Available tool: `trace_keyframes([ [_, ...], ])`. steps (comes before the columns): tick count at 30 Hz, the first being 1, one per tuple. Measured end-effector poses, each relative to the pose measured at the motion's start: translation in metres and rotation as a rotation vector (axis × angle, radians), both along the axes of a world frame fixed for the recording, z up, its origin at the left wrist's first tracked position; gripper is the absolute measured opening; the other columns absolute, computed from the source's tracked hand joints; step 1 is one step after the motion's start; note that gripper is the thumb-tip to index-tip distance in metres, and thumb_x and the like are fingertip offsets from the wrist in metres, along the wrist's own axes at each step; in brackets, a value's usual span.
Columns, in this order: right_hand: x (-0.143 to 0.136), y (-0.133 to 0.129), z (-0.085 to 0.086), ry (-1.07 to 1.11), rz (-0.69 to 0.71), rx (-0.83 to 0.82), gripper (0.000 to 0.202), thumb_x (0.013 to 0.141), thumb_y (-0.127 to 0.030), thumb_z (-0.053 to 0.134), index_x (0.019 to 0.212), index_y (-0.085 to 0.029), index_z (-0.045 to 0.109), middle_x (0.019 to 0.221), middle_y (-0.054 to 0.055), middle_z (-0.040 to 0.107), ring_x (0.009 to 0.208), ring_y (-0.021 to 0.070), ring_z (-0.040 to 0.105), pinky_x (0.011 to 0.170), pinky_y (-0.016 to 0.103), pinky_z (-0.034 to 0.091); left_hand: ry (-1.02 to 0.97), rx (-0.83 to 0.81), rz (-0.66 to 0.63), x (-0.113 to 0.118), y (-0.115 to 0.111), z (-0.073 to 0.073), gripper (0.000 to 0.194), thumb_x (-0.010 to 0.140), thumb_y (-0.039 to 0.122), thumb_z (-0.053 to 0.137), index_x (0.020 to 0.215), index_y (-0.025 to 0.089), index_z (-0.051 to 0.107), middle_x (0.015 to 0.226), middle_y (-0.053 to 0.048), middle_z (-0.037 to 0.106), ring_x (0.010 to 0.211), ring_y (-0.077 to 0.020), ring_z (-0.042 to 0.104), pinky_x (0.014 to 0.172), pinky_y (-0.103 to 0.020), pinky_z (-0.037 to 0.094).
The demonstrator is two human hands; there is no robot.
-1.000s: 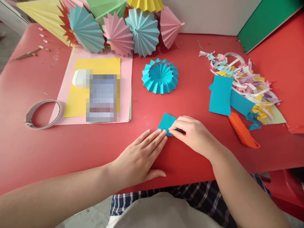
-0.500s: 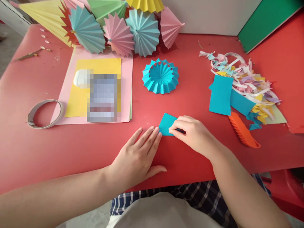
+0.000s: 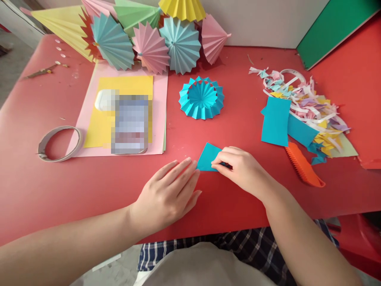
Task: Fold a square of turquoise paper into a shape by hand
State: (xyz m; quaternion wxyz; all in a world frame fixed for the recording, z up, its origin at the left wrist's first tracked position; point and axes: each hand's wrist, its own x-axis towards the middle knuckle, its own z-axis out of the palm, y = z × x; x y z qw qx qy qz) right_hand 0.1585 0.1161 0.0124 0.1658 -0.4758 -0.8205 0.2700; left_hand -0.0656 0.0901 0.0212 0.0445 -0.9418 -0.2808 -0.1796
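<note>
A small piece of blue paper (image 3: 208,156) lies on the red table near its front edge. My right hand (image 3: 241,167) pinches the paper's right side, with thumb and forefinger pressed together on it; that end is hidden under the fingers. My left hand (image 3: 171,192) is open, fingers stretched out, its fingertips right at the paper's left corner. Whether they touch it I cannot tell. Beyond both hands sits a pleated blue paper ring (image 3: 201,98) with a sunken middle.
Pleated paper umbrellas (image 3: 180,45) stand along the back. At left are a roll of tape (image 3: 58,144), a blurred phone (image 3: 130,125) and a white case (image 3: 104,100) on coloured sheets (image 3: 159,119). Right lie blue paper pieces (image 3: 276,121), paper scraps (image 3: 309,103) and an orange serrated cutter (image 3: 305,166).
My left hand has slid slightly left, away from the paper, and its thumb has drawn in toward the fingers. My right hand keeps its pinch in the same place.
</note>
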Motion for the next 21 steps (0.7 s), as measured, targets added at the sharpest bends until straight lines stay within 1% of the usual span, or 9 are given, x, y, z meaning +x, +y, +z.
trace_keyframes([
  [2, -0.0003, 0.0, 0.0004, 0.001, -0.004, -0.003, 0.013, 0.084, -0.013, 0.051, 0.072, -0.019, 0.055, 0.075, 0.002, 0.058, 0.074, 0.0141, 0.051, 0.066, 0.026, 0.04, 0.001, -0.032, -0.065, 0.0018, -0.0012, -0.0015, 0.027, 0.082, 0.024, 0.058, 0.103, 0.007, 0.063, 0.111, -0.015, 0.065, 0.106, -0.0286, 0.059, 0.086, -0.041, 0.052],
  [5, -0.0005, 0.0, 0.0011, 0.007, -0.008, -0.007, 0.013, 0.084, -0.013, 0.051, 0.073, -0.018, 0.055, 0.075, 0.002, 0.058, 0.074, 0.0138, 0.051, 0.066, 0.025, 0.039, 0.039, -0.092, -0.089, 0.0042, -0.003, -0.0038, 0.03, 0.083, 0.029, 0.056, 0.104, 0.007, 0.063, 0.113, -0.016, 0.063, 0.105, -0.0296, 0.058, 0.085, -0.042, 0.052],
  [9, -0.0002, 0.0005, 0.0007, 0.01, -0.01, -0.006, 0.013, 0.084, -0.013, 0.052, 0.073, -0.018, 0.055, 0.075, 0.002, 0.058, 0.073, 0.0133, 0.05, 0.066, 0.025, 0.039, 0.077, -0.099, -0.064, 0.0051, -0.0039, -0.0042, 0.034, 0.085, 0.033, 0.054, 0.107, 0.008, 0.062, 0.113, -0.017, 0.063, 0.104, -0.0298, 0.058, 0.084, -0.044, 0.051],
  [15, 0.0004, 0.0003, -0.0011, 0.016, -0.007, 0.004, 0.012, 0.083, -0.013, 0.054, 0.072, -0.017, 0.055, 0.073, 0.001, 0.056, 0.071, 0.0126, 0.05, 0.066, 0.024, 0.039, 0.045, -0.026, 0.009, 0.0058, -0.0051, -0.0017, 0.026, 0.083, 0.026, 0.056, 0.101, 0.009, 0.065, 0.102, -0.013, 0.068, 0.088, -0.0242, 0.063, 0.082, -0.045, 0.052],
  [19, 0.0006, 0.0003, -0.0002, 0.012, -0.007, 0.007, 0.012, 0.083, -0.014, 0.054, 0.072, -0.017, 0.055, 0.072, 0.001, 0.056, 0.071, 0.0127, 0.05, 0.065, 0.024, 0.039, 0.042, -0.001, 0.045, 0.0052, -0.0039, -0.002, 0.027, 0.082, 0.022, 0.057, 0.103, 0.008, 0.064, 0.097, -0.011, 0.069, 0.082, -0.0223, 0.063, 0.081, -0.044, 0.052],
  [21, 0.0006, 0.0005, 0.0005, 0.008, -0.008, 0.009, 0.012, 0.083, -0.013, 0.054, 0.072, -0.017, 0.056, 0.071, 0.001, 0.055, 0.071, 0.0128, 0.049, 0.065, 0.024, 0.039, 0.043, -0.005, 0.061, 0.0049, -0.0026, -0.003, 0.029, 0.082, 0.023, 0.056, 0.106, 0.008, 0.063, 0.096, -0.01, 0.069, 0.082, -0.0221, 0.063, 0.081, -0.044, 0.051],
])
